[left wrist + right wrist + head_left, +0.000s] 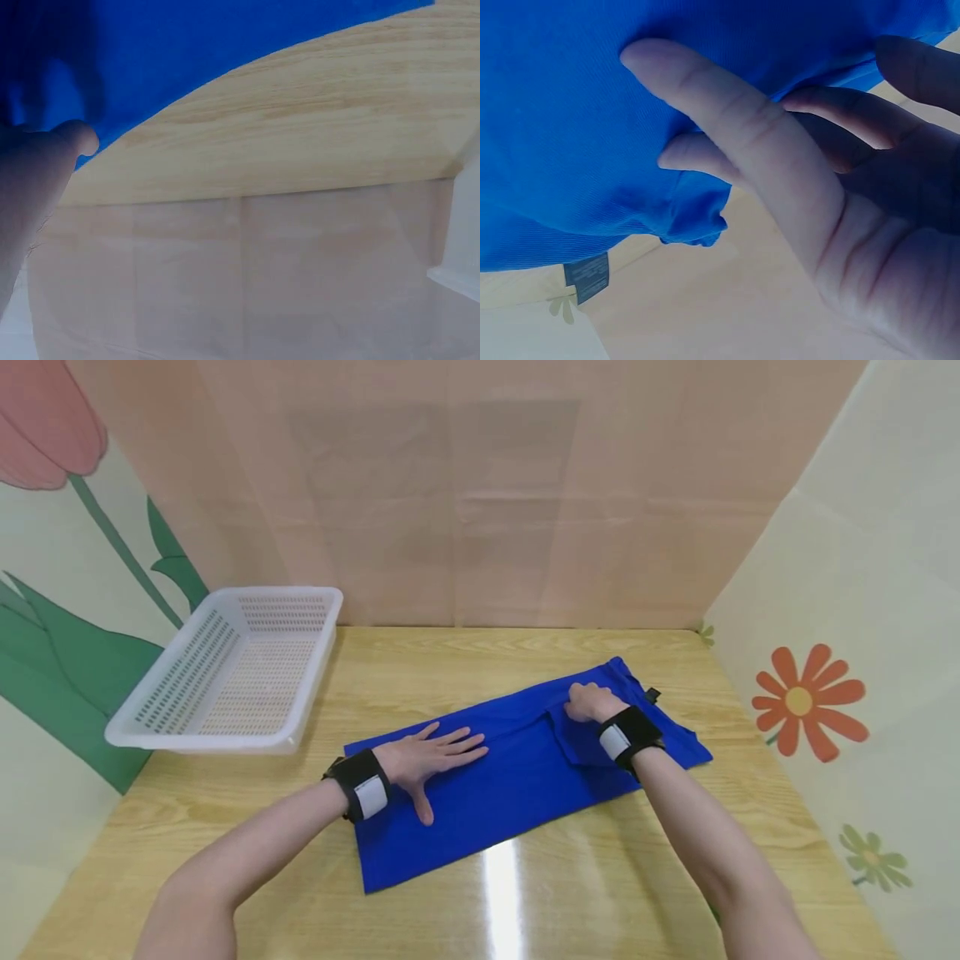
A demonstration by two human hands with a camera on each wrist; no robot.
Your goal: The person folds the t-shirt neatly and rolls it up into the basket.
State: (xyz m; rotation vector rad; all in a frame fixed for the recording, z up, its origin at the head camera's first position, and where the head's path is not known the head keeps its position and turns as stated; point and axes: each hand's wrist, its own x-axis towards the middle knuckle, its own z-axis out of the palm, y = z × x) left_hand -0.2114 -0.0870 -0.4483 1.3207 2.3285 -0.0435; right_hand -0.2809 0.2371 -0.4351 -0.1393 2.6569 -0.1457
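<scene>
A folded blue garment (487,802) lies at a slant across the table, a small dark tag (652,696) sticking out at its right end. On its left part my left hand (431,756) rests flat, fingers spread and thumb apart; the left wrist view catches only the thumb (75,139) against the cloth. Toward the right end, my right hand (592,702) has its fingers bent and pinches the cloth beside a folded-over flap. Up close in the right wrist view, the fingertips (649,56) meet the blue fabric, which bunches near them.
A white perforated plastic basket (315,693) stands at the table's back left, with nothing in it. The wooden table (450,652) meets a pinkish covered wall (450,527) behind. Flower-printed sheets (900,610) flank both sides.
</scene>
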